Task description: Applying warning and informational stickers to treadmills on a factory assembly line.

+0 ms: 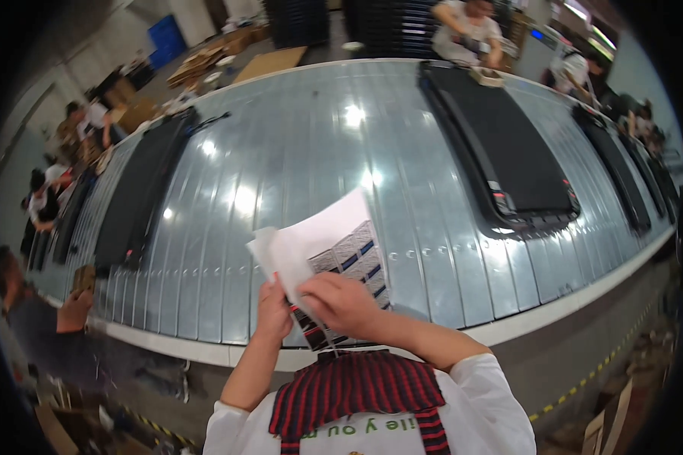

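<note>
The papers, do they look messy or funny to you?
A little: the papers aren't lined up. Above the left hand, corners stick out unevenly to the left, so they look askew. No spill shows.

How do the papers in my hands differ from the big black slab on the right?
The papers show white with a gray-and-blue printed block; the black slab is almost entirely black. The papers are thin and curving, while the black slab looks thick and rigid. Your left hand holds the papers up, the right hand touching them; the black slab lies on the metal surface.
</note>
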